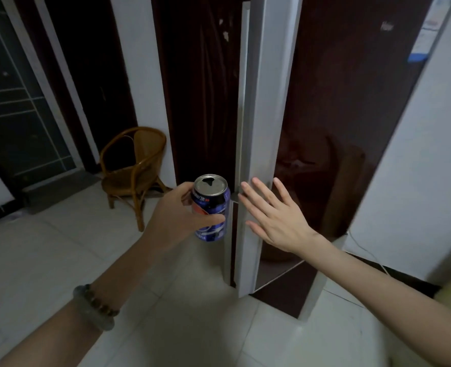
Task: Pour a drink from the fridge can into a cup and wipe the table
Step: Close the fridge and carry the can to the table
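Can (210, 207), blue w/ its top already open, sits upright in L hand (178, 215), fingers curled round its side, held in front of fridge door (261, 128). R hand (274, 215) is flat, fingers straight & spread, palm against door's pale edge. Wicker chair (133, 165) stands behind at left.

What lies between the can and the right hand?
In the head view, only a narrow pale strip of the fridge door separates the can from the right hand.
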`<action>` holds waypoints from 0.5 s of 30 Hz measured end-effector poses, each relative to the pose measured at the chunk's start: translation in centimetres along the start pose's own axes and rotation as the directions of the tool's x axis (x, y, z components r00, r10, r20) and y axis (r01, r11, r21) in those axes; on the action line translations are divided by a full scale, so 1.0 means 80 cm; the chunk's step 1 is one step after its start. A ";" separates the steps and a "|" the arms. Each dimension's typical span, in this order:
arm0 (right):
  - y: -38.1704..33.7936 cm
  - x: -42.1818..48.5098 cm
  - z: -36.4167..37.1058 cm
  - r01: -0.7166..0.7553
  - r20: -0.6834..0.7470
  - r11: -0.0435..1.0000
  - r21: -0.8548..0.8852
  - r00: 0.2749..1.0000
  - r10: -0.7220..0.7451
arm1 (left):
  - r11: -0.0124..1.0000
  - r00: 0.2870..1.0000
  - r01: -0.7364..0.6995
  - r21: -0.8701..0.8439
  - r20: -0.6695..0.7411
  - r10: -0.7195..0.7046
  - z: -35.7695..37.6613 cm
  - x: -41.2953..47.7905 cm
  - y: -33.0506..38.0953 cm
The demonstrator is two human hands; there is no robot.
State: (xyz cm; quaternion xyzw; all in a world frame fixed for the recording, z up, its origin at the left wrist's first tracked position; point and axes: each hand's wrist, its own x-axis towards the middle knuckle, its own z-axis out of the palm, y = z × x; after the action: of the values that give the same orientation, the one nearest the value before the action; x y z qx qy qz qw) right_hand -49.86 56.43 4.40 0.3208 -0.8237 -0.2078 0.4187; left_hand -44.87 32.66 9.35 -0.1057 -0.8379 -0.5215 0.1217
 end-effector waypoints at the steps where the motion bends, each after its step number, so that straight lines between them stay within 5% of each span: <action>1: -0.003 0.015 0.011 -0.006 0.006 1.000 -0.006 1.000 0.006 | 1.000 1.000 0.010 -0.011 0.007 -0.010 -0.008 0.010 -0.009; 15: 0.010 0.172 0.171 0.039 0.001 0.996 -0.086 0.999 -0.039 | 1.000 1.000 0.021 -0.021 -0.002 -0.021 -0.072 0.155 -0.109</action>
State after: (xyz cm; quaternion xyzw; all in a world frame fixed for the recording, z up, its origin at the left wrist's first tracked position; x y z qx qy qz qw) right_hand -67.51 48.33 4.79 0.3188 -0.8075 -0.2510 0.4281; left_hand -58.73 24.31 8.30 -0.0977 -0.8332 -0.5317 0.1163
